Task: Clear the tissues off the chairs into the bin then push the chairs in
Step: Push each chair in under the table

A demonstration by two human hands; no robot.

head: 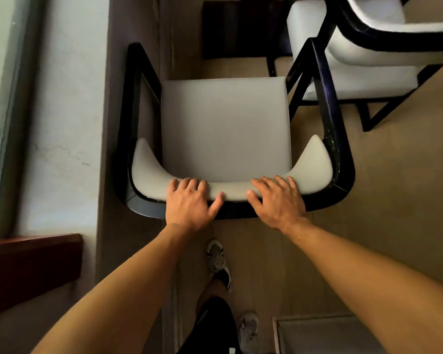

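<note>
**Both hands on the chair back**

While the person is standing behind the near chair, both hands are resting on the top of its padded backrest. The left hand is curling its fingers over the cushion's top edge, thumb spread toward three o'clock, so its grip is wrapping the backrest. The right hand is lying just beside it, fingers draped over the same padding and thumb pointing toward nine o'clock, gripping the backrest too. The grey seat is showing bare between the black arms. A second chair of the same make is standing at one o'clock, its frame close to the near chair's right arm. A dark surface is sitting at twelve o'clock beyond the seat. A pale wall is running along nine o'clock. The person's shoes are showing on the floor at six o'clock.
</note>
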